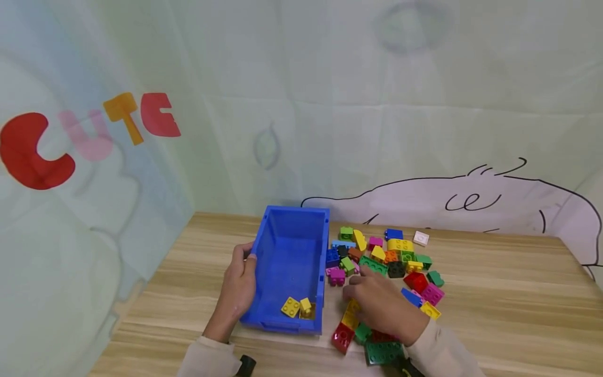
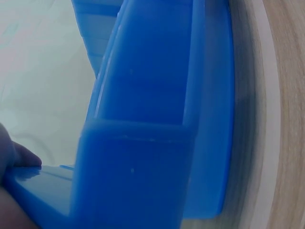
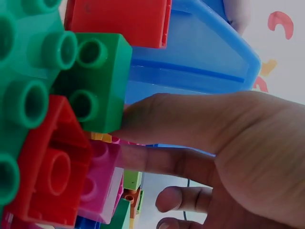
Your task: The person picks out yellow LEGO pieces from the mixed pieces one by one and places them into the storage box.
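Note:
My left hand [image 1: 240, 285] grips the left wall of a blue plastic bin [image 1: 288, 262]. Fingers of that hand also show at the edge of the left wrist view. A yellow square brick [image 1: 290, 307] and a small yellow piece [image 1: 305, 305] lie in the bin's near end. My right hand [image 1: 383, 306] is low among the loose bricks, right of the bin, beside a yellow brick [image 1: 350, 314]. In the right wrist view its thumb and index finger reach behind a green brick [image 3: 102, 81], which hides their tips. Whether they pinch anything is unclear.
Several colourful bricks, among them a green one [image 1: 374, 264] and a black one [image 1: 396, 269], spread beyond my right hand. Nearer lie a red brick [image 1: 343, 337] and a green plate [image 1: 383, 353]. A printed cloth [image 1: 424, 131] hangs behind the wooden table [image 1: 509, 303].

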The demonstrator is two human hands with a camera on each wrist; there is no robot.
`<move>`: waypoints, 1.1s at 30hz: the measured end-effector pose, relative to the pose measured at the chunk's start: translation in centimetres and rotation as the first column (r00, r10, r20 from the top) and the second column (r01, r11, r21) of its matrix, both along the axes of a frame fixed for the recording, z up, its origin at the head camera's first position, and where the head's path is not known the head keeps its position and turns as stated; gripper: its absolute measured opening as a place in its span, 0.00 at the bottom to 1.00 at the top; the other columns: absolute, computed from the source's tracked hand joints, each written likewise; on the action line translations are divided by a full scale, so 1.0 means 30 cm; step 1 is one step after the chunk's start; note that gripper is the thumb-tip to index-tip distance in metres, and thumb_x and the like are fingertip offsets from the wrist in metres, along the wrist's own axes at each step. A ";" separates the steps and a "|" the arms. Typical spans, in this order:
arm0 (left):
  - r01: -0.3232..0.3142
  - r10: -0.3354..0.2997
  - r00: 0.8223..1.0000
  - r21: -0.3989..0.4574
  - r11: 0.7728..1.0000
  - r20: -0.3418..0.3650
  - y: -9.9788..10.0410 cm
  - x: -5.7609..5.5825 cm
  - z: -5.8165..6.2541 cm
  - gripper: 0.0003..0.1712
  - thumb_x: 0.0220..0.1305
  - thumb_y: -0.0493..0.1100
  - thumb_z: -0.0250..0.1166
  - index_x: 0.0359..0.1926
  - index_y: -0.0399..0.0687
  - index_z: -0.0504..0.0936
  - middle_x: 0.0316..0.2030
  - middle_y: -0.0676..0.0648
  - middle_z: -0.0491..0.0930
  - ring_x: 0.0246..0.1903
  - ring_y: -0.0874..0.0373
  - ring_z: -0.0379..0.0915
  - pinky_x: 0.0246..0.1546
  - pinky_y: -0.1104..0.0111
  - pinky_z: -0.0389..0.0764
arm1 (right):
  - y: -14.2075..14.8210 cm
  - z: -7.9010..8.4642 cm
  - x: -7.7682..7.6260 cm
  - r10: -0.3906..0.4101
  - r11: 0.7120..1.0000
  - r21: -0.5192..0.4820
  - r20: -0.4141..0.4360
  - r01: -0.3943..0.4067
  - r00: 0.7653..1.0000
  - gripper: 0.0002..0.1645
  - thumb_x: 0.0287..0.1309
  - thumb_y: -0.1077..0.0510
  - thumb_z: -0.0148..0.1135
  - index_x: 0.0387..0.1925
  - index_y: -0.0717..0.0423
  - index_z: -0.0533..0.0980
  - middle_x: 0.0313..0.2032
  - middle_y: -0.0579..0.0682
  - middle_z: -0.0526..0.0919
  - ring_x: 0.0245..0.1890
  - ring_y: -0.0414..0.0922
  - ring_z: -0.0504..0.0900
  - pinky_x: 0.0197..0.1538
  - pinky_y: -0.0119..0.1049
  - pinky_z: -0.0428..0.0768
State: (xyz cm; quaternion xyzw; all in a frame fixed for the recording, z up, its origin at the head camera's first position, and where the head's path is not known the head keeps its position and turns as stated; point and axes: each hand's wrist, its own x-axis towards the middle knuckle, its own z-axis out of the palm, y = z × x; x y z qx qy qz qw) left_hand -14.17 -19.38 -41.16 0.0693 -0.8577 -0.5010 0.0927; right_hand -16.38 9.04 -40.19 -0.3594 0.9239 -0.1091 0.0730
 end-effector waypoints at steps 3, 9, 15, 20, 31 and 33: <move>-0.001 0.001 1.000 -0.002 1.000 0.001 0.002 0.000 0.000 0.20 0.80 0.40 0.40 0.67 0.40 0.63 0.62 0.35 0.72 0.57 0.39 0.73 0.59 0.43 0.71 | -0.003 -0.001 0.004 -0.018 1.000 0.026 0.012 0.018 1.000 0.15 0.42 0.61 0.81 0.37 0.49 0.88 0.40 0.49 0.88 0.37 0.45 0.71 0.41 0.42 0.78; 0.009 -0.009 1.000 -0.003 1.000 0.007 0.003 -0.001 0.001 0.21 0.80 0.41 0.40 0.67 0.40 0.63 0.63 0.35 0.71 0.59 0.40 0.72 0.60 0.42 0.70 | -0.009 -0.001 0.005 -0.039 0.998 0.059 0.021 0.038 0.999 0.16 0.42 0.59 0.82 0.37 0.49 0.88 0.40 0.49 0.88 0.37 0.46 0.71 0.41 0.45 0.78; 0.003 -0.003 1.000 0.010 1.000 0.006 -0.002 0.001 0.006 0.21 0.80 0.41 0.39 0.67 0.39 0.62 0.64 0.35 0.70 0.60 0.39 0.70 0.62 0.42 0.68 | -0.014 0.006 -0.002 -0.056 0.993 0.103 0.033 0.052 0.998 0.18 0.40 0.60 0.82 0.38 0.50 0.89 0.40 0.49 0.87 0.38 0.46 0.72 0.43 0.47 0.78; 0.000 0.000 1.000 0.009 1.000 0.007 -0.003 0.002 0.005 0.21 0.80 0.40 0.40 0.67 0.39 0.62 0.64 0.35 0.70 0.60 0.39 0.71 0.61 0.42 0.69 | -0.014 0.011 0.001 -0.072 0.990 0.129 0.042 0.066 0.997 0.20 0.39 0.62 0.82 0.40 0.52 0.88 0.41 0.50 0.87 0.39 0.47 0.72 0.46 0.50 0.79; 0.008 -0.008 1.000 0.011 1.000 0.012 0.002 0.000 0.003 0.20 0.80 0.41 0.40 0.67 0.39 0.62 0.63 0.35 0.70 0.59 0.38 0.72 0.59 0.42 0.70 | -0.023 0.000 0.010 -0.055 0.984 0.169 -0.030 0.060 0.998 0.24 0.39 0.60 0.83 0.43 0.51 0.87 0.41 0.51 0.86 0.41 0.48 0.74 0.45 0.48 0.79; 0.006 -0.006 1.000 0.011 1.000 0.010 0.002 0.000 0.004 0.20 0.80 0.40 0.40 0.67 0.40 0.63 0.63 0.35 0.71 0.59 0.38 0.72 0.59 0.42 0.70 | -0.026 0.000 0.011 -0.053 0.983 0.174 -0.029 0.057 0.998 0.24 0.39 0.59 0.83 0.44 0.51 0.87 0.41 0.51 0.86 0.41 0.48 0.74 0.45 0.48 0.79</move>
